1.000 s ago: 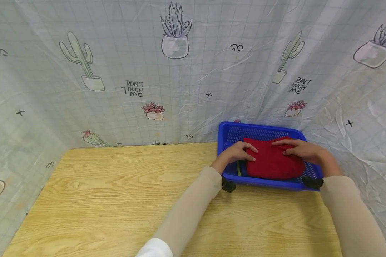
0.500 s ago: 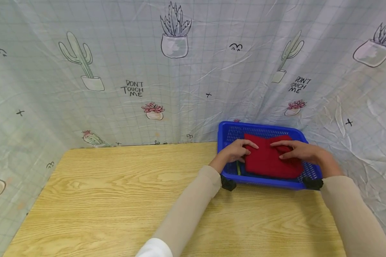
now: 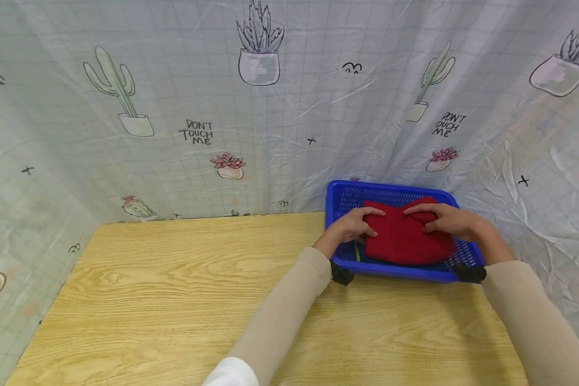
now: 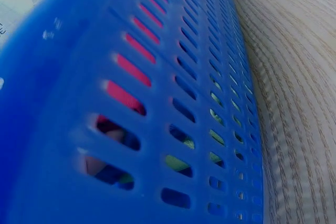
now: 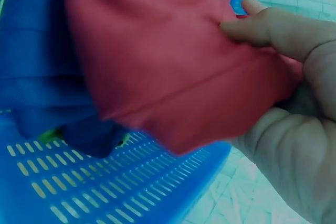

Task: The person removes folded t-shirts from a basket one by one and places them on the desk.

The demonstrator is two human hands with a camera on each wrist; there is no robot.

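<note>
Two hands were on a folded red cloth (image 3: 406,236) inside the blue basket (image 3: 347,194), which stood at the far right of the bench (image 3: 173,289) against the printed curtain (image 3: 173,107). The left hand (image 3: 352,226) pinched the cloth's left edge, its grip closed round the fabric. The right hand (image 3: 444,220) gripped the right edge, thumb (image 5: 247,27) pressed on top. Blue and green fabric lay beneath the cloth in the basket.

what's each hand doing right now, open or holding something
Left hand: grips the left edge of the red cloth in the blue basket.
Right hand: pinches the cloth's right side, thumb on top.
</note>
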